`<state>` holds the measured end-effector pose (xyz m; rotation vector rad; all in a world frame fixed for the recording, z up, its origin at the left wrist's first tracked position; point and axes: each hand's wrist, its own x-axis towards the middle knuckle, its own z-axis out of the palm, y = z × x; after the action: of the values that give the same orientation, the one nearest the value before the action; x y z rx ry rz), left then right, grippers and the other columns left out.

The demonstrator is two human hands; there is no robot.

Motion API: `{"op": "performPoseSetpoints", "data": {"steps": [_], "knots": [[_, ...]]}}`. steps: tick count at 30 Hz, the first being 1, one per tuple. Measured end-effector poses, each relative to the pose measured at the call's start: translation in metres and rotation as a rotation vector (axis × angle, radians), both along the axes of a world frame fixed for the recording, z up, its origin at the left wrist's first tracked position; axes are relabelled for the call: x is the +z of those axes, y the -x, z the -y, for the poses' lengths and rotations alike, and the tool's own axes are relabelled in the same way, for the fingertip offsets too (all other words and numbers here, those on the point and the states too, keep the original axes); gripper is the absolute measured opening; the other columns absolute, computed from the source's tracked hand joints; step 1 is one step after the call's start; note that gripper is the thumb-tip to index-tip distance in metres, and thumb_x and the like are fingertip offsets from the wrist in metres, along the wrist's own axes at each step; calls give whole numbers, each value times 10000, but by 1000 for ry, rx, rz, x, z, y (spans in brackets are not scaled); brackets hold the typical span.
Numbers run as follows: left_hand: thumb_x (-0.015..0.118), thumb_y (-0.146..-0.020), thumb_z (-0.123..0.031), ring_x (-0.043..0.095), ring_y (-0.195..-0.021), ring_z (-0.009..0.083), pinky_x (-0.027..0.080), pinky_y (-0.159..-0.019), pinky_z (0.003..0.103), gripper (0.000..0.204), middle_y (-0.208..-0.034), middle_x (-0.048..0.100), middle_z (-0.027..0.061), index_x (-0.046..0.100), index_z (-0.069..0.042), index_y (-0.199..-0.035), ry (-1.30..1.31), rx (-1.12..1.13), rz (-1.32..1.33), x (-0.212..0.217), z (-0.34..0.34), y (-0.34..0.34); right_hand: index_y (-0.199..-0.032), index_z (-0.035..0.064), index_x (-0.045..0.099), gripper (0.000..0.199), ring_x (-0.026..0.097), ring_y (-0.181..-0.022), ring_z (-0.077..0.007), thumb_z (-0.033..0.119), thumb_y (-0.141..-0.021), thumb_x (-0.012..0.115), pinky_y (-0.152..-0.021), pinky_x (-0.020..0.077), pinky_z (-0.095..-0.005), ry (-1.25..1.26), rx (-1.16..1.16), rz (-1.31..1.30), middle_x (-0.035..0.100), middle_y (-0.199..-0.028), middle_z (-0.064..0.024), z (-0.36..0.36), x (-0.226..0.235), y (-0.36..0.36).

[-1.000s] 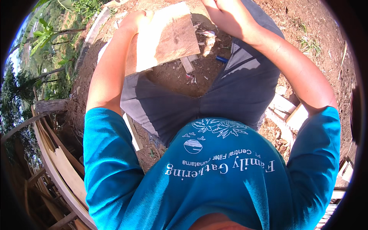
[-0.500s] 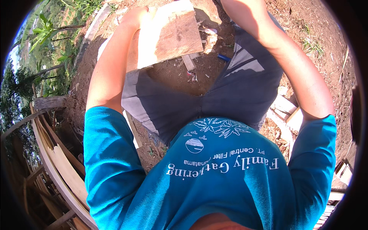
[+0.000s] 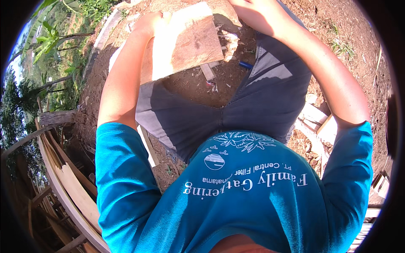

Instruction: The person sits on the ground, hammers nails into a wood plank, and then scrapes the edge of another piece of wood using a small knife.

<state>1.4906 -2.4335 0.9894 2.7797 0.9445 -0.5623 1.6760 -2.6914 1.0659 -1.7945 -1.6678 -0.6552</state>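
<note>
A light wooden board (image 3: pixel 185 42), thick and squared off, lies tilted above my left thigh. My left hand (image 3: pixel 151 24) is closed on its left side near the far end, with the thumb side on the bright face. My right hand (image 3: pixel 255 14) is to the right of the board, at the top edge of the picture. Its fingertips run out of view, so what they hold, if anything, is hidden. Below the board's near corner, a small wood offcut (image 3: pixel 207 71) rests on the soil between my legs.
A blue cylindrical thing (image 3: pixel 245 64) lies by my right thigh. Wood chips (image 3: pixel 230 42) litter the ground beside the board. Pieces of split wood (image 3: pixel 314 116) are to my right. Long planks (image 3: pixel 76 189) lean at the lower left, with green plants (image 3: pixel 48 38) beyond.
My right hand has come leftward and a little lower, toward the board. The board and my left hand have shifted down only slightly; my left hand keeps its grip.
</note>
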Motion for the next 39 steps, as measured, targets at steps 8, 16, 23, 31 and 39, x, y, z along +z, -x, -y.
{"op": "performPoseSetpoints", "data": {"steps": [8, 16, 23, 31, 39], "knots": [[354, -933, -571, 651, -1141, 373, 488, -982, 453, 660, -1217, 685, 205, 699, -52, -1150, 2, 61, -18, 7, 1, -5, -1389, 181, 557, 416, 669, -1001, -383, 187, -975, 521, -881, 533, -439, 436, 171, -479, 664, -1163, -236, 23, 6, -9], [334, -971, -539, 651, -1113, 393, 470, -981, 443, 688, -1135, 684, 278, 672, 40, -1122, 39, 48, 15, -17, -20, 10, -1247, 67, 627, 333, 682, -902, -381, 205, -962, 527, -792, 535, -450, 524, 342, -456, 703, -1035, -208, 14, -9, -19], [344, -959, -570, 649, -1134, 391, 468, -1001, 433, 718, -1152, 683, 278, 678, 36, -1149, 27, 50, 53, -16, -18, -4, -1011, -40, 686, 240, 701, -835, -335, 101, -870, 552, -723, 547, -417, 475, 507, -613, 689, -851, -224, 13, -6, -32], [335, -954, -566, 659, -1119, 386, 480, -988, 434, 722, -1147, 689, 273, 679, 36, -1154, 48, -33, 144, -29, -28, -17, -989, 15, 692, 203, 707, -818, -347, 133, -874, 575, -717, 556, -423, 652, 443, 45, 700, -823, -224, 6, -20, -57], [381, -968, -572, 681, -1096, 351, 496, -970, 414, 696, -1105, 716, 240, 694, 29, -1127, 190, 62, 61, -35, -39, -13, -973, -16, 648, 196, 713, -866, -383, 143, -911, 552, -698, 565, -454, 746, 610, 417, 688, -871, -222, -22, -64, -68]]}}
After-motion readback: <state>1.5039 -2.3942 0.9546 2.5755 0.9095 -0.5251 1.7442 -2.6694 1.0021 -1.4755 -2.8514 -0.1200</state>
